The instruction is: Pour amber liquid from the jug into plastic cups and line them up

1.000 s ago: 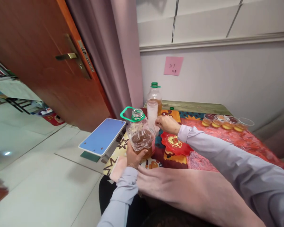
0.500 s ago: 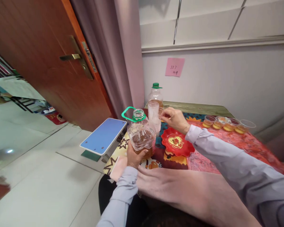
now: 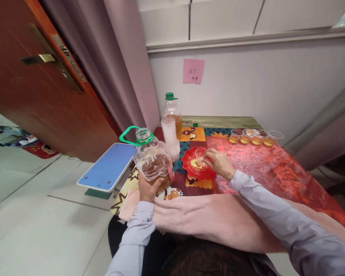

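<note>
A bump could slop liquid from the uncapped plastic jug [image 3: 155,163] in the left grip [image 3: 147,188], near the counter's [image 3: 224,122] left edge, while the right grip [image 3: 220,164] pinches a clear cup [image 3: 200,153].

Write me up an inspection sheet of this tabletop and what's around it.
Surface: patterned covering, red and glossy on the right.
Things: left hand holds the uncapped jug; right hand holds a clear cup over the red dish. Nearby: capped jug, stacked cups, row of four cups with amber liquid.
Clutter: loose green cap near the back; pink cloth along the front.
Hands: bare, both occupied.
Cables: thin dark line at far right, unclear whether a cable.
Surroundings: door, curtain, pink note, blue-topped stand.
</note>
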Motion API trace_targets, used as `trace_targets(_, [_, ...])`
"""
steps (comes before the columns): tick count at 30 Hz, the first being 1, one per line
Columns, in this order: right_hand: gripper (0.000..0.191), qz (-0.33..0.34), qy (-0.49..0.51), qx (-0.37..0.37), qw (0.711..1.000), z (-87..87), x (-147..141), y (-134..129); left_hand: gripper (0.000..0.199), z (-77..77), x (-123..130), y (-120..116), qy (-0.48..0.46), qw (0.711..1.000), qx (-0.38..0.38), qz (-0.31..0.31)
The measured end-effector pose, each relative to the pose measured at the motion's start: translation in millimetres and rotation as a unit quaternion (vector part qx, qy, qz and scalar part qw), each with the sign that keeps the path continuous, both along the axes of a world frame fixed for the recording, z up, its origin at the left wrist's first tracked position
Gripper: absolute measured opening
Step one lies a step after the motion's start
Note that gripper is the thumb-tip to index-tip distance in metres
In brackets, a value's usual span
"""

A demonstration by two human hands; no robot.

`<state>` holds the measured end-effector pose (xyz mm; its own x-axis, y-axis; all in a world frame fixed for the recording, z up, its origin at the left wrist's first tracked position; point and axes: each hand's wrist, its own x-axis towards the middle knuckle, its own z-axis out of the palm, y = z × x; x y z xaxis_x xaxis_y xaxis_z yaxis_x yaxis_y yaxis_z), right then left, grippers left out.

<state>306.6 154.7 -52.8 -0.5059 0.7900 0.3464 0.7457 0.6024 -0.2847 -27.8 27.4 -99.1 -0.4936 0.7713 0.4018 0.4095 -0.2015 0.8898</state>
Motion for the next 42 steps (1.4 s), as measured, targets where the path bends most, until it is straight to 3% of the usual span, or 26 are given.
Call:
trace_targets(3, [0.017, 0.003, 0.0, -0.002, 1.0, 3.4, 1.7, -2.7, 0.082, -3.8, -2.7, 0.7, 0.007, 1.0, -0.004, 0.011])
trace_targets(6, [0.038, -0.002, 0.043, 0.023, 0.999, 18.6, 5.6, -11.0, 0.082, -7.2, -4.0, 1.6, 0.007, 1.0, -0.003, 0.018])
trace_targets(10, [0.032, -0.019, 0.203, 0.05, 0.978, 49.8, -1.1, -28.1, 0.085, -6.1, -2.7, 1.9, 0.005, 1.0, -0.001, 0.019])
trace_targets(13, [0.026, -0.005, 0.349, -0.032, 0.936, 60.6, -28.6, -41.1, 0.091, 0.6, -1.4, 0.9, 0.005, 1.0, 0.004, 0.005])
trace_targets(17, [0.038, 0.072, 0.407, -0.186, 0.891, 38.7, -85.8, -55.0, 0.103, 13.3, -1.2, -0.4, 0.005, 1.0, 0.013, -0.008])
trace_targets(20, [0.068, 0.111, 0.417, -0.227, 0.873, 12.9, -120.5, -63.5, 0.113, 20.9, -0.6, 0.4, -0.013, 0.999, 0.025, -0.016])
trace_targets(22, [0.077, 0.139, 0.424, -0.226, 0.866, 1.0, -133.0, -68.6, 0.115, 23.3, 0.9, 1.6, -0.029, 0.999, 0.032, -0.013])
trace_targets(26, [0.076, 0.158, 0.436, -0.183, 0.867, -8.4, -139.5, -77.3, 0.112, 26.6, 7.5, 3.5, -0.056, 0.997, 0.05, 0.02])
trace_targets(29, [0.076, 0.148, 0.459, -0.188, 0.856, -8.7, -139.8, -83.3, 0.112, 39.6, 13.5, 0.9, -0.073, 0.995, 0.055, 0.046])
trace_targets(32, [0.073, 0.159, 0.508, -0.248, 0.81, -6.2, -141.4, -90.9, 0.108, 68.0, 16.3, -5.8, -0.042, 0.999, 0.016, 0.024])
trace_targets(37, [0.077, 0.198, 0.58, -0.336, 0.715, -2.4, -145.3, -102.6, 0.108, 116.7, 15.6, -13.6, 0.104, 0.991, -0.074, -0.029])
trace_targets(42, [0.088, 0.183, 0.604, -0.373, 0.68, -11.2, -149.0, -107.0, 0.102, 124.0, 17.7, -17.8, 0.199, 0.969, -0.148, -0.011])
